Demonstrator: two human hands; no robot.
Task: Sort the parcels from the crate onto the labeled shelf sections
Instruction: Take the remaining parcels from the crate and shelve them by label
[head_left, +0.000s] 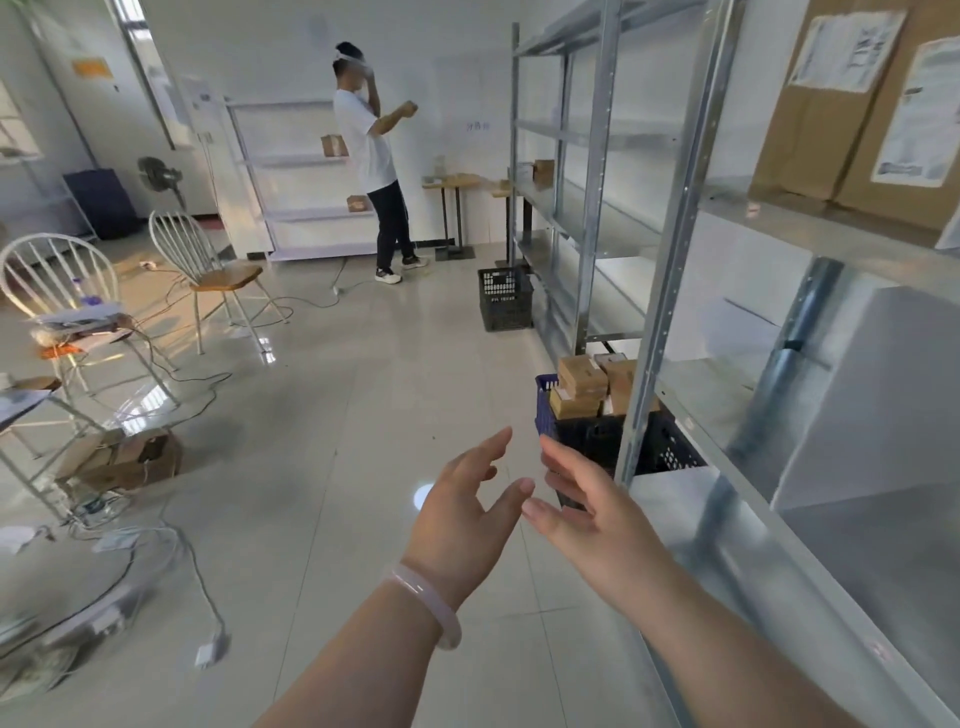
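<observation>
Beside grey steel shelving (670, 260), left hand (462, 501) and right hand (584, 501) hover spread-fingered, empty, near dark plastic crate (587, 436); best grasp topmost brown cardboard parcel (583, 375), seemingly loose.

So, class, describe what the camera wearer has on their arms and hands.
No sleeves are in view; both arms are uncovered up to the frame's edge. The left hand and right hand wear no gloves. A smooth, pale pink, translucent bangle circles the left wrist; the right wrist has nothing on it.

To my right stands the shelf rack (670, 291); the crate (545, 415), parcels (582, 382) in it, sits on the floor (363, 415) at its foot. A second crate (505, 299) lies beyond, chairs (208, 260) to my left.
</observation>
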